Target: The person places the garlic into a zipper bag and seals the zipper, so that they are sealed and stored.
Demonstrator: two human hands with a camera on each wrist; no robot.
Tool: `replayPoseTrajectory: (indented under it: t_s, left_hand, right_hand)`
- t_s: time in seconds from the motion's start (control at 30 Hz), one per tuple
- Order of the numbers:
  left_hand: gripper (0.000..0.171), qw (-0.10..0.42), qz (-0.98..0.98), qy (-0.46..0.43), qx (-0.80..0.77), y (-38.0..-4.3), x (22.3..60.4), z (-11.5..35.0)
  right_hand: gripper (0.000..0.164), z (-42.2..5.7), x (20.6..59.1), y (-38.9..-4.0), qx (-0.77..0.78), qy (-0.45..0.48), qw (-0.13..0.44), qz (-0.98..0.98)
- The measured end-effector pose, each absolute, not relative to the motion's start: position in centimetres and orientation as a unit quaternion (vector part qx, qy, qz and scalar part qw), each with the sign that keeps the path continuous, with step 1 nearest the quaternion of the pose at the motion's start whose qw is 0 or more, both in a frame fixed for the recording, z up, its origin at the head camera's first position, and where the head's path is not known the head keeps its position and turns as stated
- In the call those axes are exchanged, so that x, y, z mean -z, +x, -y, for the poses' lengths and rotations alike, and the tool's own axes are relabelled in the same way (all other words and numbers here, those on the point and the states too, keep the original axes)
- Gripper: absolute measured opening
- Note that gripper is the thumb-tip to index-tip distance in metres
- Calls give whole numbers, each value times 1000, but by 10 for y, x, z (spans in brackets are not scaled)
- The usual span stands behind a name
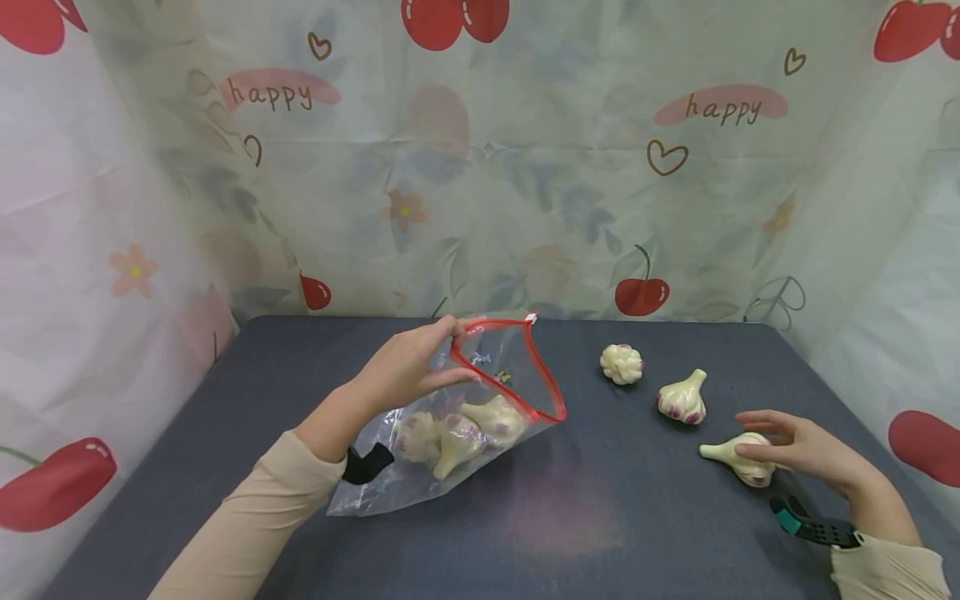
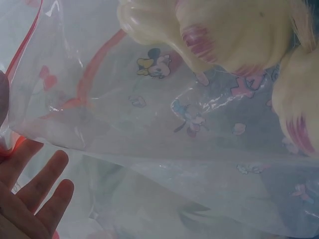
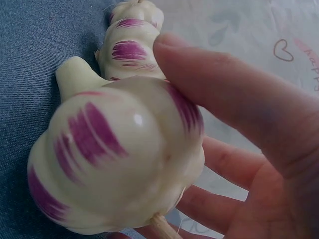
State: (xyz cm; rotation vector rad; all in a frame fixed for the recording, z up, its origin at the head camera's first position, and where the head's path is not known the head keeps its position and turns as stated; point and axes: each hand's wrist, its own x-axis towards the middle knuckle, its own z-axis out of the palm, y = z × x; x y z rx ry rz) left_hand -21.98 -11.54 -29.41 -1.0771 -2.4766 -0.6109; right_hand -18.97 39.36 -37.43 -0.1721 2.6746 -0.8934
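My left hand (image 1: 408, 362) holds the red-edged mouth of a clear zip bag (image 1: 420, 496), its thumb at the near edge. In the left wrist view, several of that hand's fingers (image 2: 47, 181) spread beside the plastic. Inside the bag lie three garlic bulbs (image 1: 459, 442), white with purple streaks, seen through the film. On the right, my right hand (image 1: 813, 450) has its thumb and fingers around another garlic bulb (image 1: 753, 471), whose stem points left. The right wrist view shows that bulb (image 3: 114, 154) up close between thumb and fingers, still low at the tabletop.
Two more garlic bulbs sit behind the right hand: one with its stem up (image 1: 682, 402), and a rounder bulb (image 1: 621, 364) farther back. The dark table (image 1: 585, 517) is enclosed at the back and sides by a printed curtain (image 1: 487, 192).
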Motion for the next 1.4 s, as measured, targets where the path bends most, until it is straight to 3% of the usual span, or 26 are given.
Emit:
replayPoseTrajectory:
  t_s: [1.4]
  left_hand:
    - [41, 191, 876, -387, 213, -220, 294, 115]
  right_hand:
    - [52, -360, 340, -189, 312, -89, 69, -943]
